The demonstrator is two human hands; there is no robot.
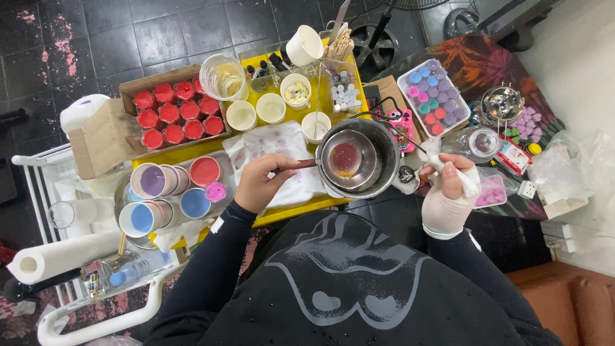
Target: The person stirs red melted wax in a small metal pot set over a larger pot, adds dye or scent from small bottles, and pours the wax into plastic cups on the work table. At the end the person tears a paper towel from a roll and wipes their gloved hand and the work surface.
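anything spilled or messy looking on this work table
Yes. The white cloth under the left hand is blotched with pink and purple stains. The small inner bowl in the metal pot holds a red residue with yellowish bits. Nothing looks tipped over, and the red candles in the cardboard box sit in neat rows.

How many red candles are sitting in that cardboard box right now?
11 red candles in the cardboard box, left of the yellow table: four along the back row, four in the middle, three in front. None looks hidden.
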